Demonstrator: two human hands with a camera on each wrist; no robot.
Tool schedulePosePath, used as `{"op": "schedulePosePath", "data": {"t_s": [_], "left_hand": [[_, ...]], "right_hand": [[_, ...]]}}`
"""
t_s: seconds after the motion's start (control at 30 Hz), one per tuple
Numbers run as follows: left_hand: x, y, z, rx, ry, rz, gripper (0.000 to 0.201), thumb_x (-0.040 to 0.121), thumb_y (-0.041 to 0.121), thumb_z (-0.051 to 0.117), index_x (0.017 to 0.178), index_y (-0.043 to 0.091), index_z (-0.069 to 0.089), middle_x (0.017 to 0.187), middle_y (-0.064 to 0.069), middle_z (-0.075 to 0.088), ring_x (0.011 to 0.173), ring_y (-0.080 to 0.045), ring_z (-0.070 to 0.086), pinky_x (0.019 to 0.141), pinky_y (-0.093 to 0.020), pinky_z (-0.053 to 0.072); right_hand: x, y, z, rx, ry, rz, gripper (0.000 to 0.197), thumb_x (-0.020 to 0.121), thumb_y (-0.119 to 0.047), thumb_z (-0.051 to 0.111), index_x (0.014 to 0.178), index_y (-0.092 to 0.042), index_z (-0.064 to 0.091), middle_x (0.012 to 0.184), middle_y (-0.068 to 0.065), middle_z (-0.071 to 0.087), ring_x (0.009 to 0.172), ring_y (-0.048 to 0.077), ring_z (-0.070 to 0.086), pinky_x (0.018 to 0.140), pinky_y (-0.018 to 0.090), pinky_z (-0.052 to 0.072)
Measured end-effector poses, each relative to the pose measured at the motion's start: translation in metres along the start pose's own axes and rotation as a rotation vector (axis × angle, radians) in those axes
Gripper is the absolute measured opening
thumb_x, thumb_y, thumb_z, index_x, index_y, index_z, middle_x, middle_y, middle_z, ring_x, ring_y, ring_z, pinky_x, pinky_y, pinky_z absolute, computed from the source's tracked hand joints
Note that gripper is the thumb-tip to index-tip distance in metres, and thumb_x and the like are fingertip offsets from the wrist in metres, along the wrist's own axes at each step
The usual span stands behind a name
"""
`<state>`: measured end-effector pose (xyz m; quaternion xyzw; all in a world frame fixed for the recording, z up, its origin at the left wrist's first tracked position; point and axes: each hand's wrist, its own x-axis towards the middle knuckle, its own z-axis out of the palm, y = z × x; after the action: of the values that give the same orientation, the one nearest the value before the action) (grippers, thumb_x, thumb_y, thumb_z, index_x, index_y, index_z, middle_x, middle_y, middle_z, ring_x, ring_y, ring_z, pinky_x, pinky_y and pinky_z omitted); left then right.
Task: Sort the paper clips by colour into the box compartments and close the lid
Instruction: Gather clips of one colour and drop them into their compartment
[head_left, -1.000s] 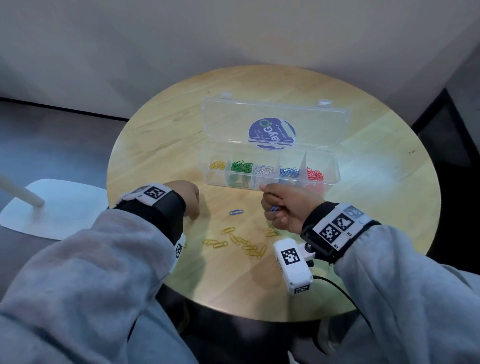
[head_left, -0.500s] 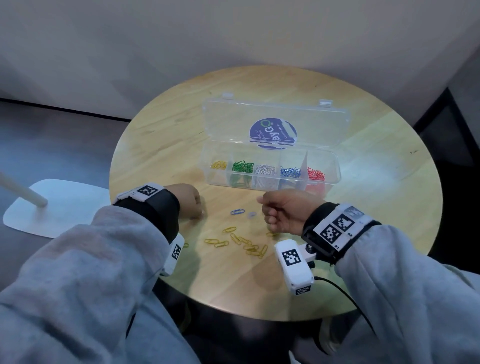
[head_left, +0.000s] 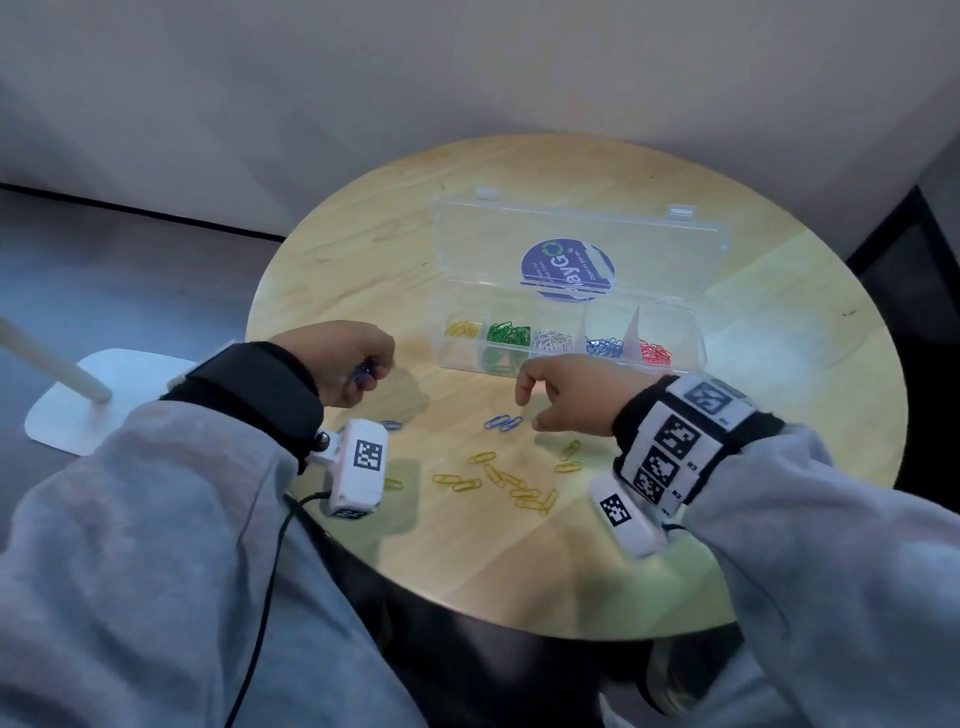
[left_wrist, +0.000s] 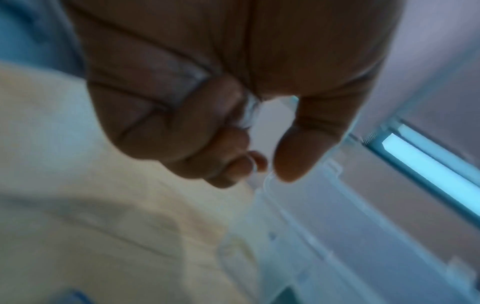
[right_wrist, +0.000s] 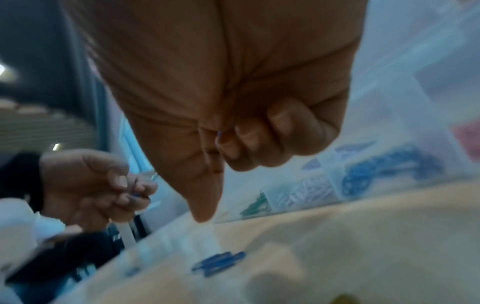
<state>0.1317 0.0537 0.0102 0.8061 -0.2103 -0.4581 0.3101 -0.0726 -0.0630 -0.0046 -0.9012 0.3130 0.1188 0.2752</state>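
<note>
Nearly there: my left hand (head_left: 347, 364) pinches blue clips, right hand (head_left: 563, 402) fingers (head_left: 523, 387) curl over two blue clips (head_left: 503, 422); yellow clips (head_left: 511, 486) wait on the tabletop (head_left: 779, 467), box (head_left: 685, 332) lid (head_left: 467, 244) open.

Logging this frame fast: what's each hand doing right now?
Left hand: fingers curled, pinching blue paper clips.
Right hand: fingers loosely curled above two blue clips on the table; whether it holds anything cannot be told.

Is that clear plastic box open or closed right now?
Open. The box has its lid swung back behind it, leaving all the coloured clip compartments uncovered.
</note>
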Motion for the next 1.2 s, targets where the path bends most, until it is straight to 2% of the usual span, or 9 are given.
{"op": "schedulePosePath", "data": {"t_s": [0.17,0.27,0.37,0.47,0.63,0.8,0.93,1.07,1.2], "left_hand": [[0.005,-0.003,0.006,0.689,0.013,-0.006,0.024,0.084,0.017,0.060,0.068,0.012,0.043,0.058,-0.002,0.036,0.048,-0.018,0.027,0.048,-0.023,0.022],[0.010,-0.004,0.017,0.909,0.019,-0.002,0.037,0.081,0.018,0.060,0.060,0.005,0.032,0.056,-0.002,0.035,0.048,-0.018,0.029,0.048,-0.023,0.022],[0.014,-0.004,0.027,1.125,-0.013,-0.039,0.013,0.082,0.018,0.060,0.082,0.006,0.066,0.075,-0.006,0.055,0.064,-0.022,0.046,0.053,-0.025,0.033],[0.022,-0.011,0.030,1.194,-0.012,-0.091,0.025,0.078,0.026,0.068,0.098,0.011,0.072,0.100,-0.005,0.072,0.081,-0.023,0.061,0.067,-0.028,0.044],[0.023,-0.012,0.034,1.188,0.005,-0.083,0.026,0.080,0.027,0.067,0.099,0.011,0.072,0.103,-0.006,0.072,0.078,-0.023,0.060,0.067,-0.028,0.043],[0.015,-0.010,0.037,1.163,-0.042,-0.079,0.031,0.083,0.030,0.062,0.108,0.013,0.068,0.106,-0.002,0.069,0.098,-0.021,0.064,0.079,-0.029,0.048],[0.004,-0.004,0.038,0.760,-0.148,-0.034,0.007,0.082,0.017,0.059,0.084,0.010,0.061,0.072,-0.006,0.056,0.063,-0.022,0.046,0.062,-0.025,0.037],[-0.004,0.014,0.045,0.350,-0.220,-0.011,0.015,0.087,0.004,0.048,0.072,0.008,0.049,0.070,-0.007,0.049,0.055,-0.017,0.039,0.055,-0.023,0.033],[-0.008,0.039,0.063,0.184,-0.244,0.086,0.022,0.090,0.002,0.047,0.070,0.011,0.046,0.066,-0.004,0.047,0.054,-0.012,0.038,0.050,-0.017,0.031]], "right_hand": [[0.018,-0.017,0.007,-0.296,-0.085,-0.051,0.030,0.086,-0.016,0.058,0.113,-0.028,0.055,0.084,-0.008,0.047,0.087,0.017,0.050,0.068,0.025,0.036],[0.026,-0.023,0.018,-0.317,-0.104,-0.043,0.026,0.084,-0.018,0.060,0.108,-0.027,0.058,0.095,-0.003,0.052,0.085,0.017,0.050,0.069,0.027,0.039],[0.031,-0.024,0.022,-0.306,-0.094,-0.023,0.013,0.084,-0.022,0.062,0.096,-0.024,0.059,0.091,-0.005,0.052,0.082,0.016,0.049,0.069,0.027,0.041],[0.032,-0.023,0.020,-0.311,-0.115,-0.006,0.011,0.087,-0.026,0.060,0.096,-0.020,0.062,0.091,-0.005,0.053,0.083,0.014,0.049,0.064,0.022,0.038],[0.027,-0.019,0.022,-0.426,-0.168,0.030,0.030,0.095,-0.032,0.046,0.109,-0.010,0.062,0.101,0.002,0.057,0.094,0.020,0.052,0.087,0.030,0.044],[0.018,-0.013,0.023,-0.391,-0.218,0.061,0.025,0.096,-0.031,0.043,0.100,-0.011,0.058,0.103,0.005,0.062,0.093,0.021,0.054,0.084,0.031,0.043],[0.004,0.011,0.014,0.102,-0.140,0.066,0.023,0.095,-0.029,0.048,0.080,-0.014,0.057,0.087,0.004,0.069,0.077,0.018,0.062,0.082,0.029,0.048],[-0.015,0.027,0.008,0.844,-0.086,0.146,0.023,0.095,-0.008,0.050,0.072,-0.010,0.048,0.065,0.005,0.056,0.053,0.011,0.053,0.050,0.015,0.049],[-0.028,0.042,-0.007,1.146,0.029,0.134,0.021,0.090,0.002,0.053,0.071,-0.007,0.051,0.058,0.004,0.055,0.044,0.007,0.053,0.042,0.014,0.045]]}}
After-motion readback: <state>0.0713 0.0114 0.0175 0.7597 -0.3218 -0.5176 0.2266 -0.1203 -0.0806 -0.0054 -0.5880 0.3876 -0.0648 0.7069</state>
